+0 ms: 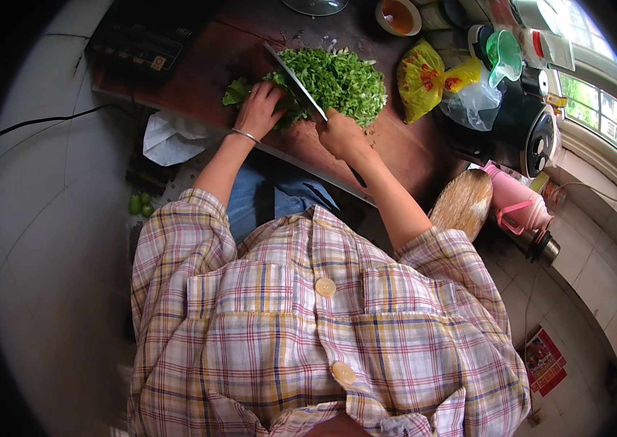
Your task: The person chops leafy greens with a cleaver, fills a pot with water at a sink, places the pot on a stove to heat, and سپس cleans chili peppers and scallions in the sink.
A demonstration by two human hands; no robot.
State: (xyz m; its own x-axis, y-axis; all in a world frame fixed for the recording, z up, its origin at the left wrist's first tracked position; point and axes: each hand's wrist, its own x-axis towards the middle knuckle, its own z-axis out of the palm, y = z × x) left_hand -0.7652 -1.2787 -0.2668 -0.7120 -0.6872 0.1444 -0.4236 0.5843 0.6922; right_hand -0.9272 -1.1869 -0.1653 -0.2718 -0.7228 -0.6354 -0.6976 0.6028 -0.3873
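Observation:
My right hand [342, 134] grips a kitchen knife [298, 83] by its handle. The blade slants up and to the left along the edge of a heap of finely chopped leafy greens [338, 79]. On the blade's other side, my left hand [258, 112] presses down on a bunch of uncut green leaves [236, 92], fingers bent and close to the blade. Part of the bunch is hidden under that hand. Greens and knife are over a reddish-brown wooden work surface [396, 158], where small green bits are scattered near my right hand.
At the back left is a black induction cooker [133, 52]. A bowl of orange-brown liquid [397, 17], a knotted yellow plastic bag [420, 82] and a black appliance [535, 136] line the right. A round wooden board [464, 201] and a pink thermos flask [516, 196] stand lower right.

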